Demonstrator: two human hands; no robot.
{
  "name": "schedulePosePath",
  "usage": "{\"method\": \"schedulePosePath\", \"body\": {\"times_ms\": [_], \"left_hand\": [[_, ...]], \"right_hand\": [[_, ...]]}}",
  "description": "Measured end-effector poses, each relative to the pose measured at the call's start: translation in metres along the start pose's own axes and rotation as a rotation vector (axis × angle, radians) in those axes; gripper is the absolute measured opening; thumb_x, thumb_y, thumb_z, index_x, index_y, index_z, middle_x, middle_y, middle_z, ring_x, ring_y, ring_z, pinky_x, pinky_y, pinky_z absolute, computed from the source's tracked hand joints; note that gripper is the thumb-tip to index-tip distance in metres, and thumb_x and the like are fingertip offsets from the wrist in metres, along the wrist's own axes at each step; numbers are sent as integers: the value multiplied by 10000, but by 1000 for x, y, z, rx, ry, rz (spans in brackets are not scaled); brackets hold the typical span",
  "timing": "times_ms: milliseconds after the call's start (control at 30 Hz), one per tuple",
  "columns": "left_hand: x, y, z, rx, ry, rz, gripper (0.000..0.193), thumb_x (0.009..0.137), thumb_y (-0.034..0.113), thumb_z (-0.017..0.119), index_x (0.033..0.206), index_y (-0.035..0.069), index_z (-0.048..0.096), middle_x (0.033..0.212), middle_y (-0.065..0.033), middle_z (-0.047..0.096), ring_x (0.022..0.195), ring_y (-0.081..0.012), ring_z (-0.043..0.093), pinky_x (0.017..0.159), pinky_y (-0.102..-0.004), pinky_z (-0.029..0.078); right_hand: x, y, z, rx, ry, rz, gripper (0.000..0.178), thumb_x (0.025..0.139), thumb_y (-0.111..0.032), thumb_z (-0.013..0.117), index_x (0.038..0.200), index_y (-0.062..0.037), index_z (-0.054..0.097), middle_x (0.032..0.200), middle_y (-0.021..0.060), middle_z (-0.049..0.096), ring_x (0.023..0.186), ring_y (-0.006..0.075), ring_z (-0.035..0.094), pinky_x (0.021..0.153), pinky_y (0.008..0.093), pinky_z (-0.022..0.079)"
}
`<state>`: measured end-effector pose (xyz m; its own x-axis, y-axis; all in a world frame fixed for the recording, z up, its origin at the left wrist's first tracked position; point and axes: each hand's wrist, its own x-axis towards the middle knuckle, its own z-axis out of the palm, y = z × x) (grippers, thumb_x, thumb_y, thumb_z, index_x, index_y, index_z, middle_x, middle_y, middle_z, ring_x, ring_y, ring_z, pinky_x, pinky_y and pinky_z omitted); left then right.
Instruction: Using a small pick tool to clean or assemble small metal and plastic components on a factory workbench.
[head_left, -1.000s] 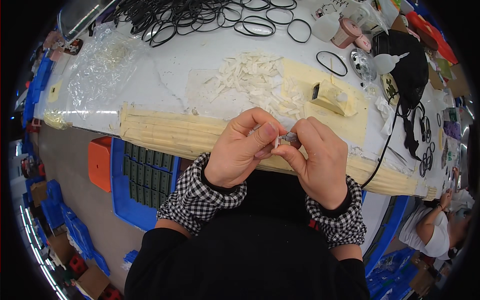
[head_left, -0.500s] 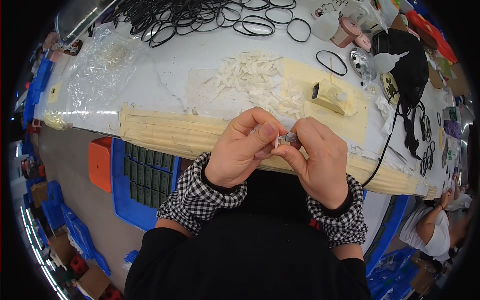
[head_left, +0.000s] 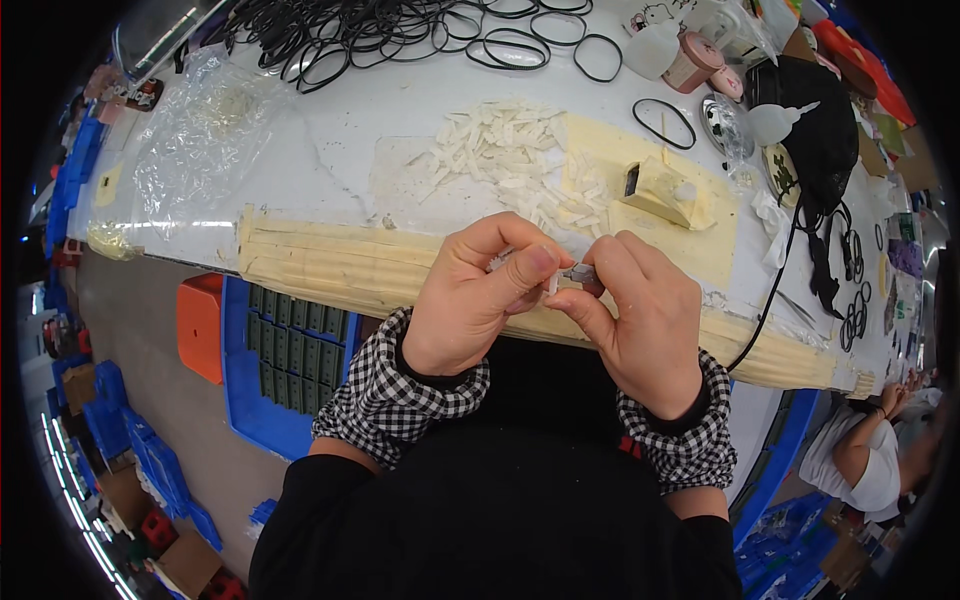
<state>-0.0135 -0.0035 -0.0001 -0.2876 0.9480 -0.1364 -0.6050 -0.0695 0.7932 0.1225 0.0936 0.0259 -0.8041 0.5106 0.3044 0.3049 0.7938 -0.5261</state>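
Observation:
Just over the table's front edge my left hand (head_left: 468, 298) and my right hand (head_left: 645, 318) meet, fingertips nearly touching. Pinched in my left thumb and fingers is a small white strip (head_left: 553, 284), mostly covered. My right thumb and forefinger close on a small grey metal piece (head_left: 580, 273) right against the strip; its exact kind is hidden. Beyond my hands lies a loose pile of similar white strips (head_left: 500, 145). A tape-wrapped block (head_left: 665, 193) with a dark opening sits to the right of the pile on a yellowish sheet (head_left: 715, 245).
Many black rubber loops (head_left: 340, 40) heap at the back. Crumpled clear plastic (head_left: 205, 135) lies left. Padding (head_left: 330, 260) runs along the table's front edge. A pink tub (head_left: 693, 62), black bag (head_left: 825, 140) and tweezers (head_left: 797, 308) are right. A blue crate (head_left: 270, 420) stands below.
Both hands stay pinched together in nearly the same place. My right hand has shifted very slightly right, and the white strip between the fingertips has tilted a little.

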Motion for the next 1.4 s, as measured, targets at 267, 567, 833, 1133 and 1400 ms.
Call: {"method": "schedulePosePath", "body": {"times_ms": [267,567,833,1133,1400], "left_hand": [[-1,0,-5,-18,-32,-31,149,954,171,523,903,37,564,780,-6,528,581,-29,365,546,-182,310],[3,5,-6,-163,113,3,173,988,189,446,1001,32,517,855,-28,548,620,-43,394,548,-178,318],[4,6,-6,-174,192,6,161,967,172,488,1015,25,534,852,-14,543,629,-37,403,540,-177,313],[2,-6,0,-67,41,-80,117,932,145,564,977,37,564,765,38,509,609,-25,368,549,-165,308],[3,0,-2,-227,-64,-195,156,969,185,495,948,41,550,743,33,479,626,-37,373,580,-173,328]], "right_hand": [[-1,3,-3,116,-16,49,306,770,-282,709,744,-37,526,647,64,497,556,224,509,502,311,397],[-7,22,13,138,43,176,139,764,-111,697,851,-63,600,757,55,558,628,234,587,538,306,451],[0,19,22,16,40,98,133,745,-65,688,838,-62,593,813,59,565,664,242,586,550,314,456],[3,-1,1,625,23,277,122,799,-56,693,859,-24,591,745,44,528,631,111,528,543,234,418],[1,10,4,181,78,-19,313,746,-336,723,836,-72,580,667,47,523,578,203,530,512,300,421]]}}
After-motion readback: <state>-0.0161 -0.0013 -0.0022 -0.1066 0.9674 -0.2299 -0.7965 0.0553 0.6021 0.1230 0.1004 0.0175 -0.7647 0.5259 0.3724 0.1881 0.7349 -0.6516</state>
